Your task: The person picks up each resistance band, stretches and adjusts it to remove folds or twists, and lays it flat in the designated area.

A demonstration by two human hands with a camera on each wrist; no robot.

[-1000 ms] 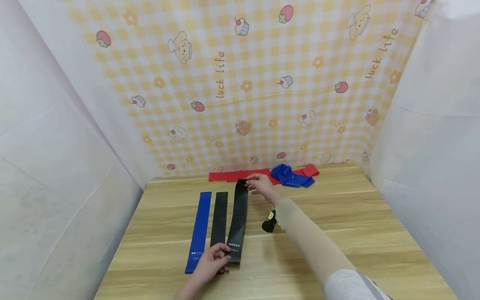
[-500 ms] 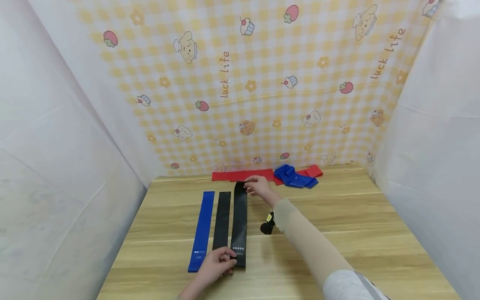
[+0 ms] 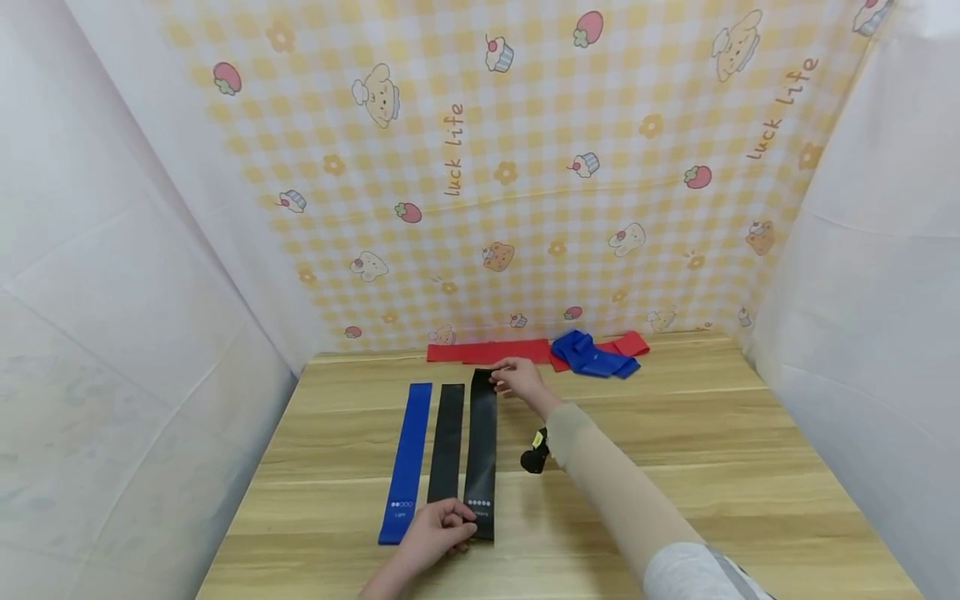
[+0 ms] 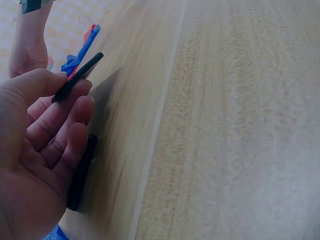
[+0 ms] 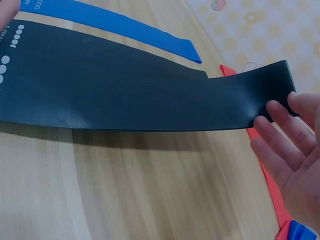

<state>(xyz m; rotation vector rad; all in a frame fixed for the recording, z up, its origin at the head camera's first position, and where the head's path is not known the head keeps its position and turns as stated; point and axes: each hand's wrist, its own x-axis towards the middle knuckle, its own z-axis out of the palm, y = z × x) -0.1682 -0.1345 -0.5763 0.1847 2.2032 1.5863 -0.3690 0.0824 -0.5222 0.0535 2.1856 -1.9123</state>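
Our left grip [image 3: 435,531] and right grip [image 3: 520,378] pinch a long, black, rubbery band [image 3: 482,450]. Its length runs between them.

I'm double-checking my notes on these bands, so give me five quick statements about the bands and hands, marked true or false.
1. The left hand pinches the near end of the rightmost black band. True.
2. The right hand holds nothing. False: it pinches that band's far end.
3. The middle black band lies between the flat blue band and the rightmost black band. True.
4. The rightmost black band lies fully flat. False: its near end is raised off the table.
5. The crumpled blue band lies over red material. True.
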